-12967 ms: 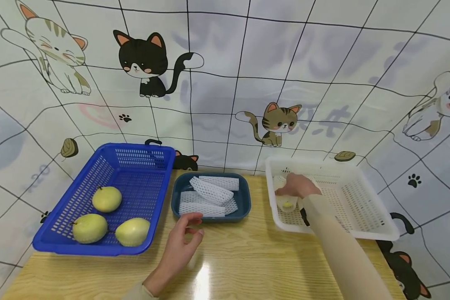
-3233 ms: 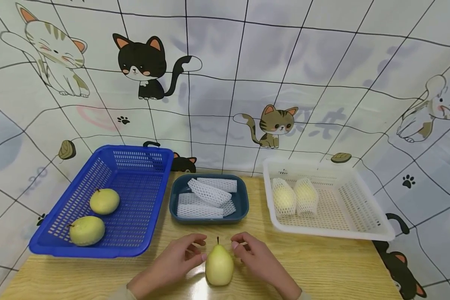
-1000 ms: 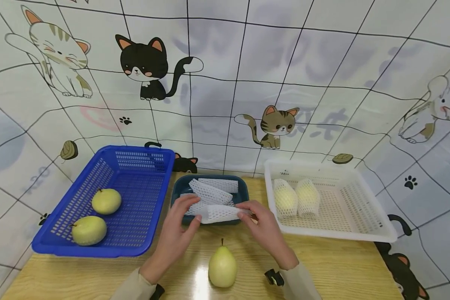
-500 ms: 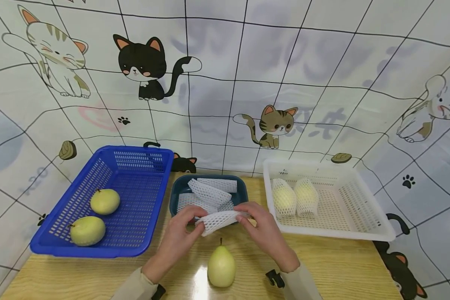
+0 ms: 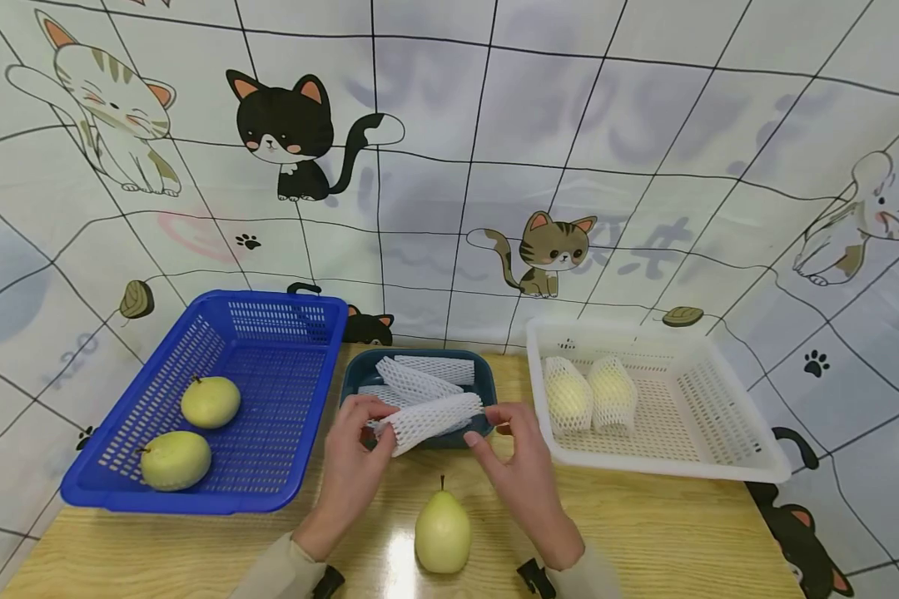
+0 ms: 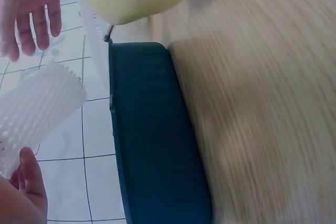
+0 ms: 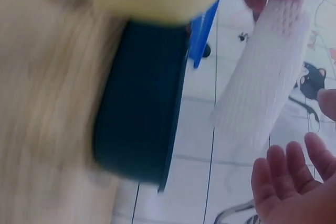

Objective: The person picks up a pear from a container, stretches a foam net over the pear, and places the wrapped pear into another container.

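Note:
In the head view my left hand (image 5: 354,466) pinches one end of a white foam net sleeve (image 5: 438,418), held slanting above the front rim of the dark teal tray (image 5: 350,374). My right hand (image 5: 523,466) is just off the sleeve's other end, thumb and fingers spread apart with nothing between them. The right wrist view shows a gap between the right fingers (image 7: 283,161) and the sleeve (image 7: 262,77). A yellow-green pear (image 5: 443,532) stands upright on the table between my forearms, stem up. More foam net sleeves (image 5: 419,378) lie in the tray.
On the left, a blue basket (image 5: 270,349) holds two bare pears (image 5: 176,460). A white basket (image 5: 689,466) on the right holds two pears in net sleeves (image 5: 592,395). A cat-print sheet (image 5: 434,191) rises behind the wooden table (image 5: 644,532).
Thirteen seconds ago three pears lay in the blue basket; one now stands on the table. A sleeve has been lifted from the tray, and my right hand has just let go of its end.

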`<state>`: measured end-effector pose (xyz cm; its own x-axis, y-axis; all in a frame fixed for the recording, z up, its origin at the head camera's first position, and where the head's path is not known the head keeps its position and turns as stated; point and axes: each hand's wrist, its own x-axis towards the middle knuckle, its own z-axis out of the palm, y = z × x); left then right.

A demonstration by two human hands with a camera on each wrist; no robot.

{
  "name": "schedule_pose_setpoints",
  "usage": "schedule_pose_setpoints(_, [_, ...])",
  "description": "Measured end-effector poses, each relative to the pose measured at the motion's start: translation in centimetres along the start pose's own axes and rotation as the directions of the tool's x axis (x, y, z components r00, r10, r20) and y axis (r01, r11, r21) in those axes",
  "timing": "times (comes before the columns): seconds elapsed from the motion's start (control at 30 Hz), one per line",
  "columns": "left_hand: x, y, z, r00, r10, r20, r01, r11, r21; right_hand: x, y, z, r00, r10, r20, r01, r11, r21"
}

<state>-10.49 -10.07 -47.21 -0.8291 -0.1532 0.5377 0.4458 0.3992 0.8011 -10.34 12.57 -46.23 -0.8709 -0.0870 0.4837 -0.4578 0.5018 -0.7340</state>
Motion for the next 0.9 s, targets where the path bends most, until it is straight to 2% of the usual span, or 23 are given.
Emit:
schedule_pose_setpoints(0.13, [0.0, 0.6, 0.7, 1.0, -0.029, -0.007, 0.029, 0.996, -0.086, -0.6, -0.9, 0.4, 0.997, 0.061, 0.043, -0.067, 0.986, 0.154])
schedule_pose_setpoints(0.33, [-0.5, 1.5, 1.8, 0.997, -0.073, 0.039, 0.079, 0.982, -0.173, -0.8, -1.3, 0.5, 0.983, 0.117, 0.141, -0.156, 0.938, 0.308])
schedule_pose_setpoints(0.53, [-1.0, 2.1, 2.1, 0.984, -0.128, 0.124, 0.155, 0.957, -0.244, -0.9, -1.4, 0.5, 0.969, 0.135, 0.207, -0.204, 0.91, 0.361])
schedule_pose_setpoints(0.7, [-1.4, 2.7, 2.2, 0.967, -0.161, 0.196, 0.213, 0.937, -0.278, -0.9, -1.3, 0.6, 0.969, 0.116, 0.219, -0.195, 0.903, 0.382])
schedule_pose_setpoints(0.9, [-1.7, 2.9, 2.5, 0.954, -0.182, 0.237, 0.252, 0.917, -0.31, -0.9, -1.1, 0.7, 0.96, 0.147, 0.24, -0.228, 0.906, 0.356])
